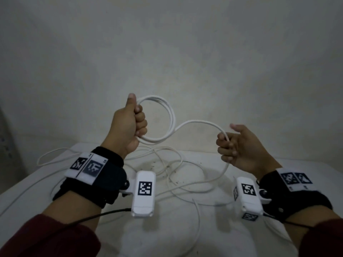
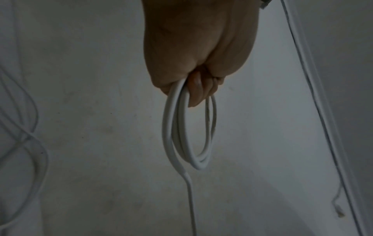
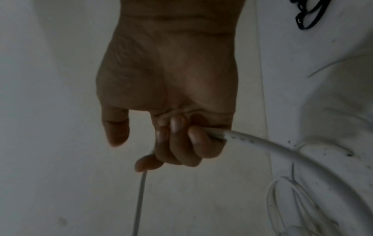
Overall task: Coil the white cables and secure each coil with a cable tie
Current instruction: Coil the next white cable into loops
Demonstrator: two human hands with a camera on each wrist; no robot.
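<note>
My left hand (image 1: 132, 123) is raised above the table and grips a round coil of white cable (image 1: 168, 115), thumb up; the same coil (image 2: 181, 135) hangs below the fist (image 2: 198, 89) in the left wrist view. From the coil the cable's free run (image 1: 200, 122) arcs to my right hand (image 1: 230, 145), whose fingers curl round it. Below that hand the cable (image 1: 225, 169) drops to the table. The right wrist view has the cable (image 3: 262, 145) leaving the curled fingers (image 3: 187, 143). No cable tie shows.
Thinner white cables (image 1: 172, 175) lie tangled on the white table (image 1: 213, 238) under both hands; one loop (image 1: 53, 154) reaches the left edge. A plain wall (image 1: 167, 52) stands close behind. A black strap (image 3: 308, 17) lies on the table at the right wrist view's top.
</note>
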